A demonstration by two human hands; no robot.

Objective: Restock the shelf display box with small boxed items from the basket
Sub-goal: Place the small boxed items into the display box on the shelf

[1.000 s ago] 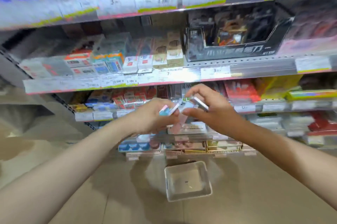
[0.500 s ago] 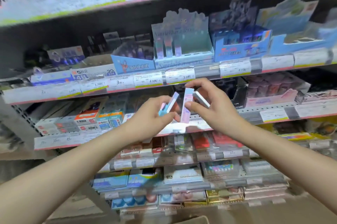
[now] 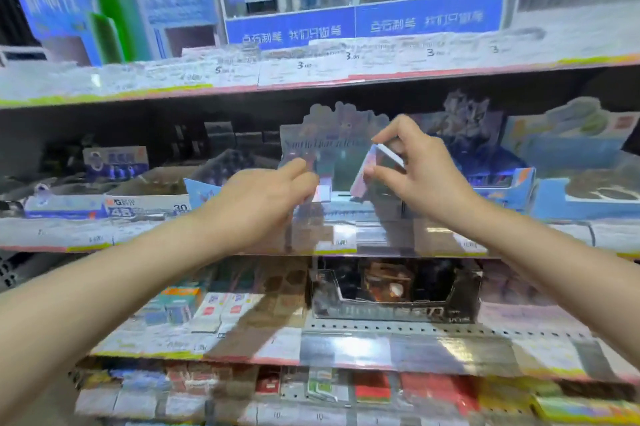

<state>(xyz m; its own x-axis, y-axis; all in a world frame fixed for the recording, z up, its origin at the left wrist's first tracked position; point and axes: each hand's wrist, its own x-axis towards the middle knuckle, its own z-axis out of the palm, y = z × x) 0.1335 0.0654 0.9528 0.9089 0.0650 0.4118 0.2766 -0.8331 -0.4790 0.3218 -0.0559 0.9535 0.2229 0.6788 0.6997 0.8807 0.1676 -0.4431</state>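
Note:
A pale teal display box [image 3: 332, 134] with a scalloped header card stands on the middle shelf. Both my hands are raised in front of its open tray. My right hand [image 3: 419, 172] pinches two slim small boxes [image 3: 372, 165], pink and white, tilted over the tray. My left hand [image 3: 263, 200] grips a small box [image 3: 320, 191] whose pale end shows past my fingers, low at the tray's left side. The picture is blurred. The basket is out of view.
Blue display boxes [image 3: 498, 183] stand right of the teal one, and a low blue box [image 3: 204, 191] left of it. The price-label rail [image 3: 346, 238] runs just under my hands. The upper shelf edge [image 3: 311, 79] hangs above. A black display box [image 3: 394, 290] sits on the shelf below.
The view has swung up from the floor basket to the middle shelf. Both hands moved up and forward with the small boxes, from close together to apart at the teal display box.

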